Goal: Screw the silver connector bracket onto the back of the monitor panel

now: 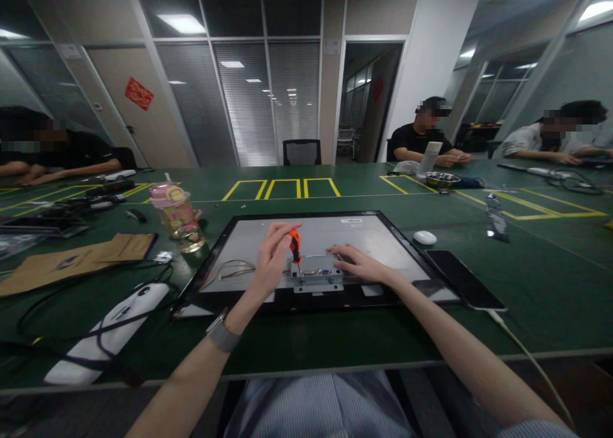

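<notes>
Left grip point(272, 254): fingers bent in around the orange-and-black screwdriver point(295, 245), holding its handle; little gap, index reaching over the top. Screwdriver sits on the right side of that grip, long axis close to upright, top leaning slightly left, shaft pointing down. Tip looks to be at the left end of the metal box point(318, 286); exact contact too small to tell.

Box lies below and right of the left grip, long axis running left-right, roughly along the near edge of the panel point(387, 240) it sits on. Left grip is the nearer one to the box's left end.

Right grip point(361, 264): fingers spread and mostly straight, fingertips at the box's right end, seemingly resting there, nothing visibly grasped. So the box is between both grips, the screwdriver nearer the left one. Wires point(234, 269) run left of the left grip. Panel lies flat on the tabletop point(306, 339) beneath both.
</notes>
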{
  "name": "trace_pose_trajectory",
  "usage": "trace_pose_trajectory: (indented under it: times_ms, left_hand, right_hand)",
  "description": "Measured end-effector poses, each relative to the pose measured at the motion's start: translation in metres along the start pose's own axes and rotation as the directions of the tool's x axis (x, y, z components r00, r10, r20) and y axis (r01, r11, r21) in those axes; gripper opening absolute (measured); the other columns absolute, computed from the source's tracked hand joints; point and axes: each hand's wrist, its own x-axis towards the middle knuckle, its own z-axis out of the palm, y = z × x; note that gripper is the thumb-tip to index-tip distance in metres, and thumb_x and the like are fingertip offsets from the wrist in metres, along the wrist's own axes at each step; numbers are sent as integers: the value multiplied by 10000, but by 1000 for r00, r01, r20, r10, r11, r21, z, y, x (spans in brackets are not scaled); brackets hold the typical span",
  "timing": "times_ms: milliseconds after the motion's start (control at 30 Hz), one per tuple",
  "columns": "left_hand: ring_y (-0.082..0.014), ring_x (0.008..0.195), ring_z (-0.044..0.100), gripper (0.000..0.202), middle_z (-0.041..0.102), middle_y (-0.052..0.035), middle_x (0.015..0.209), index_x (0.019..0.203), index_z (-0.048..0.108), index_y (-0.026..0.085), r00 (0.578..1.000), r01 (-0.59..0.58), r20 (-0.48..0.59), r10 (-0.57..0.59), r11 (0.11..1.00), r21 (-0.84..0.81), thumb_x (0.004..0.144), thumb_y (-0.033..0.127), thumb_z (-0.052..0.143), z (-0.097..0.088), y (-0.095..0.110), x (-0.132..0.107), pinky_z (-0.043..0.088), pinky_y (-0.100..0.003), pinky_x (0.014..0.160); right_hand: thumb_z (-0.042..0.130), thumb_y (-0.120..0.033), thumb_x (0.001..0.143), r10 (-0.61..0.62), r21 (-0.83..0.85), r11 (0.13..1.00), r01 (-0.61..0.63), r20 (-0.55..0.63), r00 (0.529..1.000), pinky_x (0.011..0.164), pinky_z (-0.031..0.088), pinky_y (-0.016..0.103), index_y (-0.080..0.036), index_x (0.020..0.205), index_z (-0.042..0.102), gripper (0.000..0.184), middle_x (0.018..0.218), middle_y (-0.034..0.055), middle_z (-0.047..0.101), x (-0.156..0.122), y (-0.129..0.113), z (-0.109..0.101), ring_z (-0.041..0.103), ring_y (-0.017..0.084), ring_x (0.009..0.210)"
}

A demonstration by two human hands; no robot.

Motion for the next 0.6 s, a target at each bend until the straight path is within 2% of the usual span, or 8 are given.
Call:
trace_pose_trajectory:
  times_ms: [133,267,367,467,600]
  left_hand:
    - [-160,866,574,263,573,-62,948,1081,614,202,999,23,31,-22,999,-27,885,271,453,-3,0,1,454,-302,808]
    - [-141,819,551,237,537,-50,937,1043,634,207,1000,11,0,-11,1000,18,837,274,538,-3,-2,3,470,-283,775]
    - [-157,906,559,263,551,-68,1031,1076,629,213,1000,12,28,-12,1000,-1,871,278,477,-3,-2,3,455,-300,835]
    - [-156,911,569,284,588,-65,1006,1107,613,208,997,37,69,-36,999,-11,891,265,438,-4,-1,4,445,-300,850]
    - [-134,833,557,235,562,-42,933,1034,641,205,999,33,0,-33,999,24,828,275,554,-4,-3,7,472,-253,759]
  right_hand:
    - [374,-535,886,-10,-2,1000,10,5,1000,1121,102,469,-214,1264,460,504,1364,69,460,1,0,-1,344,249,1301]
    - [382,-548,877,-4,6,1000,4,15,1000,1122,107,463,-228,1285,450,523,1371,56,453,0,0,-1,326,250,1311]
    - [388,-554,872,3,11,1000,-4,19,1000,1122,104,460,-239,1285,456,524,1371,47,454,0,1,-2,324,251,1313]
    - [391,-546,874,7,13,1000,-7,24,1000,1123,107,458,-237,1286,456,518,1378,47,446,0,1,-2,319,243,1316]
    - [392,-543,874,7,-3,1000,-7,32,999,1120,115,467,-238,1297,443,524,1375,49,449,1,3,-2,322,240,1314]
